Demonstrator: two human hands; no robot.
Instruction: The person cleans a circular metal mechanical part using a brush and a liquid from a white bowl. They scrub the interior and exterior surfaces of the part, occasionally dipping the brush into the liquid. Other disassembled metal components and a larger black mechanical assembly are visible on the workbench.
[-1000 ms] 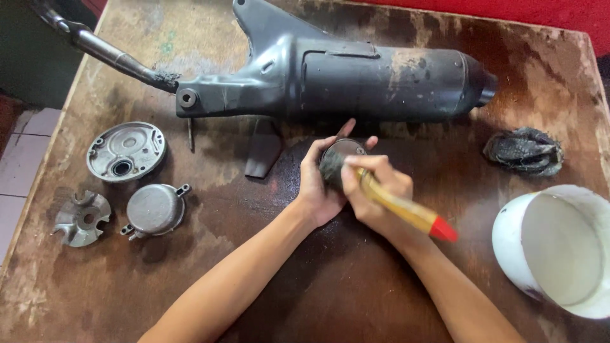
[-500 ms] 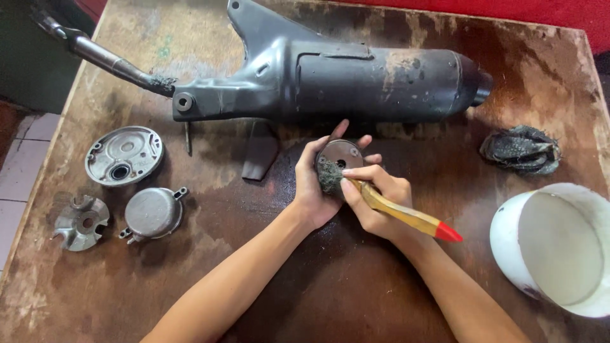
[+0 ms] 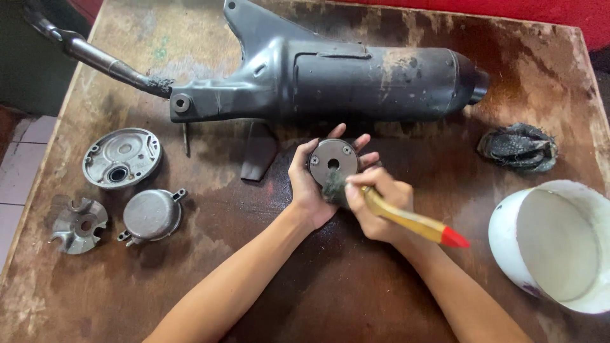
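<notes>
**Brush against a round metal part, held over the table**

The round metal part (image 3: pixel 333 162) sits upright in the left hand (image 3: pixel 308 187), its flat face turned up toward the camera. Face shows a centre hole and small screw heads near the rim. Left fingers curl around its back and far edge, thumb on the near left side; the grip is closed on the part.

The right hand (image 3: pixel 375 206) is closed around a paintbrush (image 3: pixel 406 219) with a yellow wooden handle and a red tip. Dirty grey bristles touch the lower edge of the part, just at the left palm. Handle runs back and to the right, over the right wrist.

Both hands are above the dark, wet-looking middle of a stained wooden table (image 3: pixel 305 292).

Beyond the hands, just past the fingertips, lies a long black exhaust muffler (image 3: pixel 356 79), its pipe running off to the far left.

Right of the right hand: a white bucket (image 3: pixel 556 244), tipped with its mouth toward the camera. Beyond it, a crumpled dark rag (image 3: pixel 518 149).

Well left of the left hand, three grey metal pieces: a round cover plate (image 3: pixel 122 157), a domed cap (image 3: pixel 151 215) with side lugs just nearer, and a finned disc (image 3: pixel 79 225) beside the cap at the table's left edge.
</notes>
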